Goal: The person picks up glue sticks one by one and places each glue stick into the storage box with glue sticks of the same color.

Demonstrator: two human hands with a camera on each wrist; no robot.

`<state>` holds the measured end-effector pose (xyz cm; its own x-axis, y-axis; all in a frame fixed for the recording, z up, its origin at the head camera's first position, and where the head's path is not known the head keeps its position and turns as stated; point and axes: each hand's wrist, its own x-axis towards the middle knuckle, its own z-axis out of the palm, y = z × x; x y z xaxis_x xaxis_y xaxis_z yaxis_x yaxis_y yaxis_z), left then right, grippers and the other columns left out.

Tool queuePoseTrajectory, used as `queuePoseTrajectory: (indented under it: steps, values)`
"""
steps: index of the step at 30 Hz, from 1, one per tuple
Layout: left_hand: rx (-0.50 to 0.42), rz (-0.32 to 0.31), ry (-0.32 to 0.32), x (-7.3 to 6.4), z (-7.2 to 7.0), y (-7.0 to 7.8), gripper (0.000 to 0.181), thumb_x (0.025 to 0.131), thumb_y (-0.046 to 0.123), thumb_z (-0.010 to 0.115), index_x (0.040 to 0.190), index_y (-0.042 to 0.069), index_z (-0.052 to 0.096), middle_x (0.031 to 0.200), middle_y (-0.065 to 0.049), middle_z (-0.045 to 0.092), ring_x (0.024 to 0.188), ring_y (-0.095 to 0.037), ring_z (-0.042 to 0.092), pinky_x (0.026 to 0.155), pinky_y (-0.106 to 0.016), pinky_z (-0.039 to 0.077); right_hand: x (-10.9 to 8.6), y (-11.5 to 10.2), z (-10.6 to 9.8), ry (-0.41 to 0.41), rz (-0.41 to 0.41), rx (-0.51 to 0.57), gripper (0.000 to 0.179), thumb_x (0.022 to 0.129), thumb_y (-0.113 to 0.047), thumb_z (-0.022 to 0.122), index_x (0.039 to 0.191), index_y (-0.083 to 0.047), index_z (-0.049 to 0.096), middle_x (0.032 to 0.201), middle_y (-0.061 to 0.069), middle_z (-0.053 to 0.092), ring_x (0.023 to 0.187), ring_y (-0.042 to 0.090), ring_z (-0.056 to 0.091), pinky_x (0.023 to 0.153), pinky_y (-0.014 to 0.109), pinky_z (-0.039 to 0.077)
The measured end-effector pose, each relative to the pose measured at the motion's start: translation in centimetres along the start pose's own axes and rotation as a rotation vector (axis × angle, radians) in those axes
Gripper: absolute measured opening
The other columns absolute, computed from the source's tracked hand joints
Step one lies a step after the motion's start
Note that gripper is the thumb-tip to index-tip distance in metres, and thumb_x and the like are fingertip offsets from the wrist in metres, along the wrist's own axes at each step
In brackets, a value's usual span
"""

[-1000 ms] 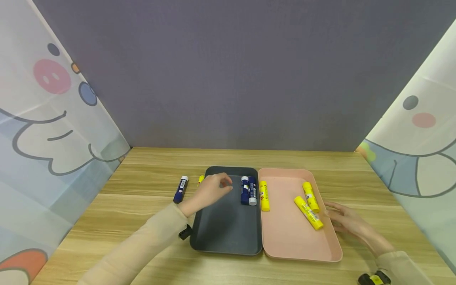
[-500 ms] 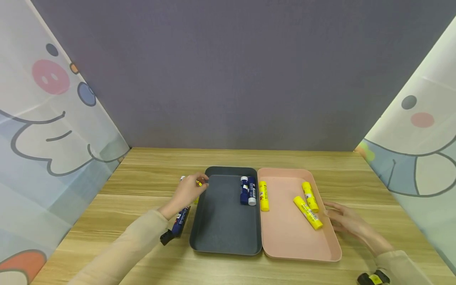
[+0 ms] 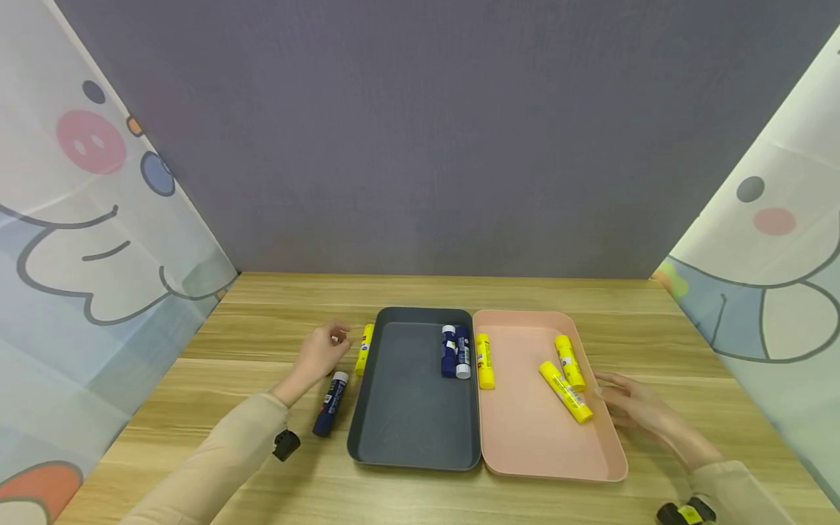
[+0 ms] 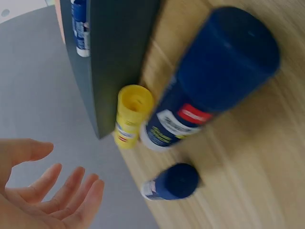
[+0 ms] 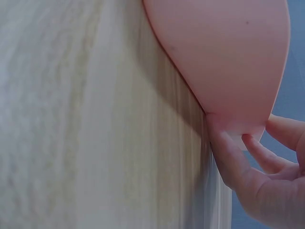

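Note:
My left hand [image 3: 321, 350] hovers left of the dark grey tray [image 3: 413, 437], fingers loosely bent and holding nothing. Just right of it, a yellow glue stick [image 3: 364, 350] lies along the tray's outer side. A dark blue glue stick [image 3: 331, 405] with a white end lies nearer the front. The left wrist view also shows a farther blue glue stick [image 4: 176, 182], which the hand hides in the head view. My right hand [image 3: 646, 412] touches the outer right wall of the pink tray [image 3: 545, 459]; in the right wrist view its fingertips [image 5: 217, 125] meet that wall.
The trays stand side by side on the wooden table [image 3: 275, 306]. Two blue glue sticks [image 3: 456, 352] lie in the grey tray's right side. In the pink tray are a yellow glue stick [image 3: 485, 362] at the left and two more [image 3: 566, 392] at the right.
My left hand has moved left, from above the grey tray to the table beside it. The front blue glue stick has come into view and the rear one is now covered. My right hand stays put.

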<state>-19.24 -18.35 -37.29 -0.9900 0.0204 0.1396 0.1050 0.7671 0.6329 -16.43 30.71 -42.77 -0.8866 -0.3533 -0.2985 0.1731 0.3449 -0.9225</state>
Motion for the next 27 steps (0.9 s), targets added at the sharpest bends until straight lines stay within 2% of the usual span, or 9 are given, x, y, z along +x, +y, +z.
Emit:
queuePoseTrajectory:
  steps: [7,17,27]
  values:
    - [0.048,-0.003,0.040,0.4,0.2,-1.8,0.027,0.080,0.006,0.059,0.103,-0.009,0.056,0.092,-0.023,0.060,0.079,-0.032,0.058,0.065,-0.041,0.048,0.0,0.0,0.0,-0.006,-0.009,0.007,0.067,0.093,-0.022,0.044,0.132,0.018,0.007,0.123,0.036,0.040,0.107,0.032,0.051,0.082,0.039,0.048]
    - [0.098,-0.089,-0.001,0.5,0.5,-3.7,0.034,0.081,0.005,0.058,0.109,-0.013,0.051,0.100,-0.029,0.055,0.083,-0.037,0.056,0.066,-0.043,0.047,-0.1,0.1,0.0,0.004,-0.007,0.004,0.066,0.094,-0.022,0.044,0.132,0.018,0.008,0.122,0.036,0.040,0.106,0.032,0.052,0.082,0.040,0.048]
    - [0.115,-0.134,0.018,0.9,0.9,-4.9,0.035,0.080,0.007,0.059,0.107,-0.013,0.051,0.093,-0.029,0.057,0.084,-0.038,0.055,0.067,-0.044,0.047,0.0,0.0,0.1,0.026,0.013,0.000,0.066,0.093,-0.023,0.044,0.132,0.017,0.009,0.125,0.037,0.037,0.108,0.035,0.049,0.082,0.041,0.047]
